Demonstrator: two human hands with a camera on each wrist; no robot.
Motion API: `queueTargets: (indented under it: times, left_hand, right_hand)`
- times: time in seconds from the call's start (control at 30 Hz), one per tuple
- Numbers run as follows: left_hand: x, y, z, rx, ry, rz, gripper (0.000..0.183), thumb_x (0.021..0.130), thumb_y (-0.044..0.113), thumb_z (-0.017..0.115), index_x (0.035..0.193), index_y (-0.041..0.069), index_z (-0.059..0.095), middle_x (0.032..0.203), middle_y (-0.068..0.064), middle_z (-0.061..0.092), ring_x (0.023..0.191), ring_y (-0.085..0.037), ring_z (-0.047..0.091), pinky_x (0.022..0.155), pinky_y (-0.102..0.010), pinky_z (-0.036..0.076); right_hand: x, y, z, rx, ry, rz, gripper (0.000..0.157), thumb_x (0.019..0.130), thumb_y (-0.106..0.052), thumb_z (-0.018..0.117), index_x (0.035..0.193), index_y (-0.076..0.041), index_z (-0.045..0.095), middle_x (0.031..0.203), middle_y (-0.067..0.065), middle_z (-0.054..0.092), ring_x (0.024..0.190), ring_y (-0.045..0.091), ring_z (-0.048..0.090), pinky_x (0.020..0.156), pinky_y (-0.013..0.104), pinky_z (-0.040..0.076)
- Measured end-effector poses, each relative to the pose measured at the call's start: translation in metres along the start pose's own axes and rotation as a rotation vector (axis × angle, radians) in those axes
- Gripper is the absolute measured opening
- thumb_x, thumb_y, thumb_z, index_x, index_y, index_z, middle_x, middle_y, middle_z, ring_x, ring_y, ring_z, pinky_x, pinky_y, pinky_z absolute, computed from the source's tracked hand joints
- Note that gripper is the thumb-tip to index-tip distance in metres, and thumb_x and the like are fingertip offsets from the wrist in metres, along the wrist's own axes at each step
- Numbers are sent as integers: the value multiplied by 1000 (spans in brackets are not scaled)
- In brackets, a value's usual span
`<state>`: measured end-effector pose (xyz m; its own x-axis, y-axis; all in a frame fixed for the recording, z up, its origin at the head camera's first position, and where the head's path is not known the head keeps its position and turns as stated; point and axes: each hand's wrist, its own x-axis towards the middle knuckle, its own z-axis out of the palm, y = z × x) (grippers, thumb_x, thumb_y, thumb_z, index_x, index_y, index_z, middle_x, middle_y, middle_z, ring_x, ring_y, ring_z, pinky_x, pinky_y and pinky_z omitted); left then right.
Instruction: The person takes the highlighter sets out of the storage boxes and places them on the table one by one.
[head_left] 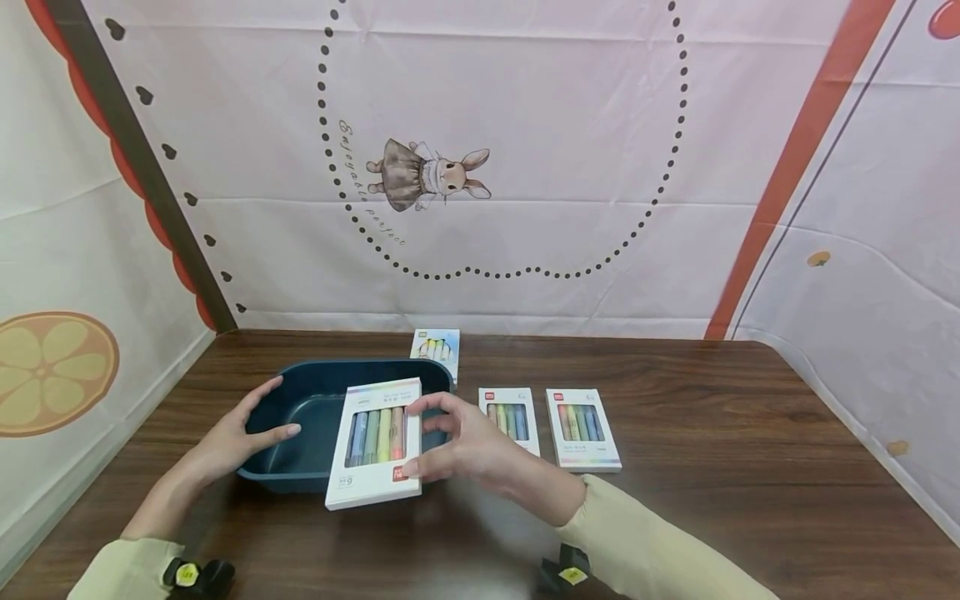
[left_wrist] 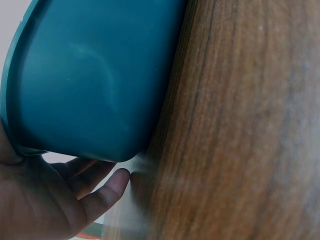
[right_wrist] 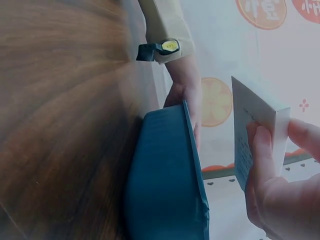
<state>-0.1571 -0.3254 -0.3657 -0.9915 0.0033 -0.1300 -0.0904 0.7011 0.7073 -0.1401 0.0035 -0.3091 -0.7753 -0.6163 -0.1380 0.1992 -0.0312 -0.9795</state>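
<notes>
My right hand (head_left: pixel 468 442) pinches a white box of crayons (head_left: pixel 375 492) by its right edge, thumb on the windowed front. The box is tilted and held above the front part of a dark blue plastic bin (head_left: pixel 300 481). Coloured sticks show through its window. In the right wrist view, the box (right_wrist: pixel 257 112) sits between thumb and fingers, higher than the bin's rim (right_wrist: pixel 194 150). My left hand (head_left: pixel 228 437) holds the bin's left end, with the thumb over the rim; in the left wrist view its fingers (left_wrist: pixel 92 177) lie against the outside.
Two similar crayon boxes lie on the wooden table (head_left: pixel 697 467) right of the bin: a nearer one (head_left: pixel 510 417) partly behind my right hand, and another crayon box (head_left: pixel 583 429) beside it. A light blue box (head_left: pixel 435 343) lies behind the bin. A printed cloth (head_left: pixel 562 167) hangs at the back.
</notes>
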Motion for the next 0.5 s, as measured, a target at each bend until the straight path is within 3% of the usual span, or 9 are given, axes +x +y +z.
queueTargets:
  times: [0.5]
  left_hand:
    - [-1, 0, 1, 13, 15, 20, 91, 86, 42, 60, 147, 11, 0, 144, -35, 2, 123, -59, 10, 88, -75, 18]
  right_hand:
    - [-24, 8, 1, -39, -102, 39, 49, 76, 10, 64, 122, -6, 54, 101, 9, 52, 75, 17, 63, 67, 25, 52]
